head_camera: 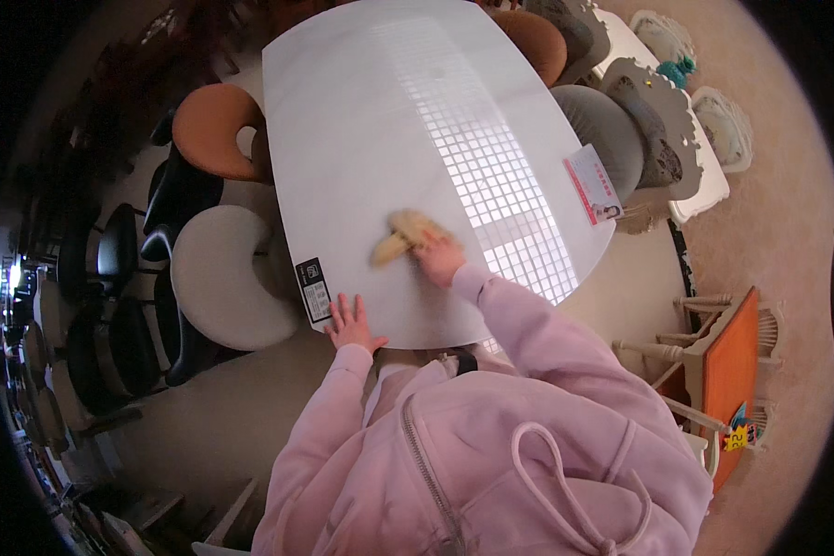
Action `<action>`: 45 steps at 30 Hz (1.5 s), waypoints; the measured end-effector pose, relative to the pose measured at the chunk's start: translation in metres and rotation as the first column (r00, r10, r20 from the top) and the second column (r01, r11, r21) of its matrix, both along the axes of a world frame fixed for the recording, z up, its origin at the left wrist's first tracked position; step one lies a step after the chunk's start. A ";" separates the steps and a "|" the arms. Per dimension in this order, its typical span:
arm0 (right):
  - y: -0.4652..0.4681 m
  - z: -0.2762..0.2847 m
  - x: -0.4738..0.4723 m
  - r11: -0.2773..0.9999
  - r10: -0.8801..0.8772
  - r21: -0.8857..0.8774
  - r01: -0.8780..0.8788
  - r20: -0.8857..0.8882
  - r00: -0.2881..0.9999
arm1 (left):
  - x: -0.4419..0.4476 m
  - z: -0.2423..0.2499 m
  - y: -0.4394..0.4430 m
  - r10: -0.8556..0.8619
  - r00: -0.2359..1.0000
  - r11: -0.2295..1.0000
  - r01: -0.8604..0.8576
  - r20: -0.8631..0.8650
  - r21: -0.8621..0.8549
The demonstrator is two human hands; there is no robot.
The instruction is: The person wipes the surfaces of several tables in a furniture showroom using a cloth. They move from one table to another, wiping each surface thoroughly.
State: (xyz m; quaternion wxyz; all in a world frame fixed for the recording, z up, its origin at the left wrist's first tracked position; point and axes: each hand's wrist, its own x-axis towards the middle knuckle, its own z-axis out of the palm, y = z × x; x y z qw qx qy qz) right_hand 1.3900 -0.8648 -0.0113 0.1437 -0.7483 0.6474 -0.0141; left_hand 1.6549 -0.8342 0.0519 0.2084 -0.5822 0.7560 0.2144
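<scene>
A glossy white table (pixel 361 160) with curved sides stretches out before me, with a bright grid of light reflected on its right half. My right hand (pixel 439 258) presses a yellowish cloth (pixel 409 233) against the tabletop near the front; motion blurs the cloth's edges. At the front left corner my left hand (pixel 351 323) lies flat on the table with its fingers spread and nothing in it. Just beside its fingertips is a black-and-white label (pixel 312 290) bearing writing.
A printed card (pixel 593 184) lies at the table's right edge. Close on the left stand a cream chair (pixel 215 278) and an orange-brown chair (pixel 212 132); a grey chair (pixel 598 132) stands on the right. An orange-topped table (pixel 730 382) is at the lower right.
</scene>
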 end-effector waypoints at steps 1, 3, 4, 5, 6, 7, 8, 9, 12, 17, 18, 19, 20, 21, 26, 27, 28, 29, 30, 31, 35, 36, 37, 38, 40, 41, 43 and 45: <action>-0.001 0.014 -0.016 0.992 -0.092 0.076 0.099 -0.089 0.992 | 0.002 0.000 0.001 0.011 1.000 1.000 -0.012 0.022 0.015; 0.002 0.023 -0.067 0.962 -0.226 0.130 0.242 -0.130 0.966 | 0.001 0.003 0.000 0.007 0.999 1.000 -0.008 0.034 0.023; 0.010 0.018 -0.093 0.863 -0.482 0.170 0.475 0.000 0.876 | -0.001 0.004 -0.001 0.004 0.999 1.000 -0.005 0.038 0.028; 0.015 0.033 -0.102 0.813 -0.559 0.199 0.547 0.005 0.829 | 0.005 -0.001 -0.001 0.020 0.998 0.999 -0.022 0.057 0.026; 0.037 0.012 -0.139 0.756 -0.655 0.073 0.651 0.044 0.755 | -0.001 -0.003 -0.003 -0.008 0.999 1.000 0.007 0.049 0.023; 0.067 -0.014 -0.185 0.563 -0.812 0.061 0.824 0.226 0.538 | -0.014 -0.004 -0.006 -0.055 0.998 0.998 0.054 0.030 0.023; 0.065 -0.003 -0.172 0.657 -0.750 0.049 0.752 -0.050 0.659 | 0.000 -0.004 -0.005 -0.009 0.997 1.000 0.007 0.071 0.029; 0.082 -0.006 -0.179 0.596 -0.797 0.041 0.802 -0.088 0.597 | -0.002 0.000 -0.005 -0.012 0.997 0.999 0.009 0.080 0.038; 0.139 -0.033 -0.198 0.336 -0.938 -0.047 0.941 -0.104 0.330 | -0.011 0.006 -0.007 -0.048 0.995 0.998 0.044 0.085 0.048; 0.160 -0.001 -0.111 0.384 -0.871 0.012 0.923 -0.329 0.366 | -0.001 -0.004 -0.006 -0.033 0.992 0.999 0.028 0.120 0.044; 0.162 0.010 -0.095 0.501 -0.753 0.068 0.863 -0.458 0.473 | -0.003 -0.005 -0.006 -0.042 0.992 0.998 0.037 0.117 0.042; 0.162 0.022 -0.077 0.601 -0.600 0.145 0.786 -0.568 0.563 | -0.004 -0.006 -0.006 -0.047 0.992 0.998 0.043 0.117 0.041; 0.158 0.047 -0.056 0.695 -0.500 0.239 0.678 -0.517 0.695 | -0.004 -0.005 -0.006 -0.046 0.992 0.998 0.040 0.117 0.047; 0.155 0.065 -0.036 0.770 -0.386 0.324 0.550 -0.451 0.805 | -0.006 -0.003 -0.007 -0.045 0.992 0.998 0.039 0.117 0.054; 0.141 0.015 0.030 0.990 0.106 0.087 -0.112 0.065 0.992 | -0.009 -0.001 -0.009 -0.055 0.991 0.998 0.049 0.124 0.049; 0.136 0.013 0.038 0.942 0.333 -0.064 -0.328 0.109 0.937 | -0.006 -0.005 -0.009 -0.050 0.991 0.998 0.046 0.125 0.042; 0.129 0.008 0.044 0.929 0.364 -0.118 -0.352 0.106 0.925 | -0.007 -0.006 -0.009 -0.060 0.991 0.998 0.056 0.122 0.036; 0.118 0.002 0.048 0.911 0.394 -0.172 -0.374 0.101 0.914 | -0.009 -0.005 -0.009 -0.064 0.991 0.997 0.060 0.120 0.040; 0.108 -0.003 0.051 0.892 0.421 -0.225 -0.392 0.095 0.902 | -0.011 -0.004 -0.010 -0.071 0.990 0.997 0.066 0.119 0.044; 0.093 0.005 0.054 0.909 0.404 -0.126 -0.398 0.029 0.914 | -0.009 -0.004 -0.009 -0.062 0.991 0.997 0.056 0.122 0.050; 0.047 0.009 0.015 0.989 0.147 0.019 -0.146 -0.127 0.981 | -0.014 -0.004 -0.008 -0.081 0.986 0.996 0.076 0.148 0.041; 0.037 0.020 0.002 0.996 0.060 0.071 -0.054 -0.086 0.994 | -0.010 -0.006 -0.009 -0.068 0.984 0.997 0.062 0.163 0.045; 0.032 0.037 -0.014 0.991 -0.028 0.127 0.034 -0.052 0.998 | -0.006 -0.007 -0.008 -0.054 0.983 0.998 0.046 0.175 0.050; 0.034 0.030 -0.039 0.978 -0.153 0.128 0.164 -0.094 0.984 | -0.010 -0.004 -0.008 -0.069 0.982 0.997 0.062 0.175 0.047; 0.044 0.019 -0.083 0.908 -0.359 0.147 0.392 -0.207 0.910 | -0.011 -0.003 -0.007 -0.073 0.981 0.997 0.066 0.182 0.043; 0.054 0.017 -0.105 0.853 -0.442 0.159 0.496 -0.283 0.851 | -0.010 -0.004 -0.007 -0.070 0.981 0.997 0.062 0.181 0.048; 0.096 -0.009 -0.170 0.474 -0.878 0.229 0.850 0.045 0.477 | -0.018 -0.004 -0.009 -0.099 0.983 0.994 0.092 0.157 0.055; 0.133 -0.004 -0.189 0.434 -0.898 0.070 0.898 0.106 0.426 | -0.009 -0.006 -0.008 -0.067 0.981 0.997 0.058 0.182 0.058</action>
